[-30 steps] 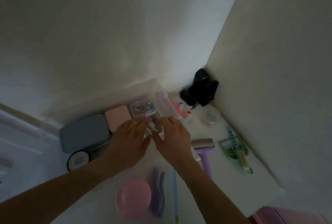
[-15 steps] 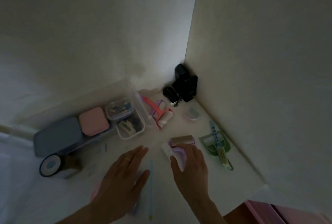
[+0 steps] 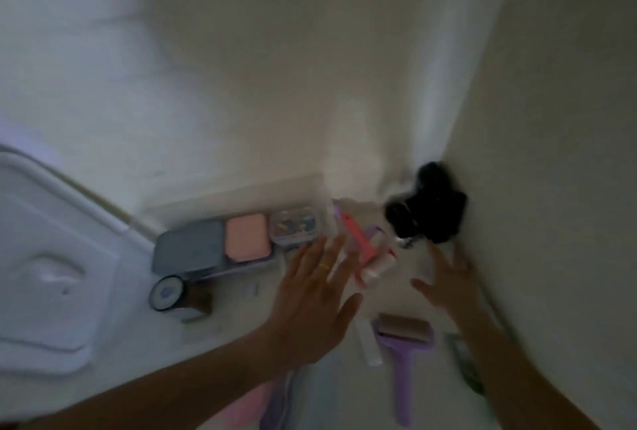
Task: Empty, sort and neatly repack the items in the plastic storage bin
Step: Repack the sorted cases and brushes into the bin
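Blurred, dim corner of a white surface. Left hand (image 3: 315,305) spread flat, fingers apart, holding nothing, hovering near a pink lint roller (image 3: 365,253). Right hand (image 3: 448,286) at 3 o'clock, fingers splayed, empty. Clear plastic bin (image 3: 241,198) at 10 o'clock, holding grey case (image 3: 188,248), pink case (image 3: 247,238), clip box (image 3: 297,226). Purple lint roller (image 3: 401,343) at 5 o'clock.

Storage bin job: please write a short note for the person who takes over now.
Left hand: open, holds nothing, over the table. Right hand: open, fingers spread, reaching toward the corner near the black object.
In the clear storage bin: grey case, pink case, small clear box.
Out on the table: pink lint roller, purple lint roller, tape roll.
Left: repack the loose items.
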